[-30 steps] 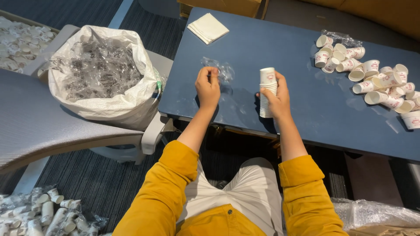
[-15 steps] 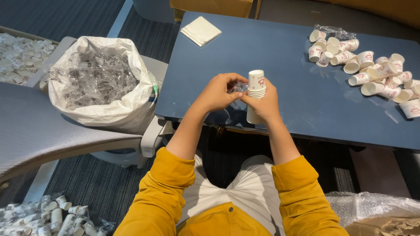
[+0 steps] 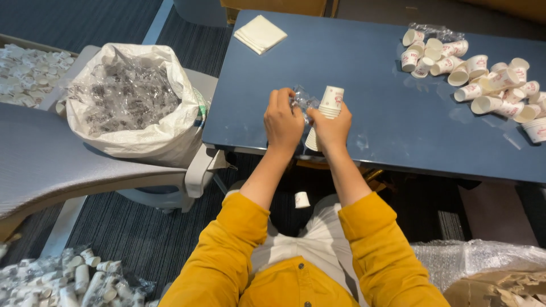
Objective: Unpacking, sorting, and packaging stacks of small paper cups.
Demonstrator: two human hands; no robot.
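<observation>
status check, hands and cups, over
Right hand grips stack of paper cups, tilted. Left hand pinches clear plastic wrapper beside stack. Loose paper cups far right on blue table, nothing blocking.

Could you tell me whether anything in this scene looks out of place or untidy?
Yes. One paper cup lies alone on the dark floor under the table edge, apart from the rest. The loose cups at the table's far right lie tipped over in a heap, while the right hand holds a neat stack.
</observation>
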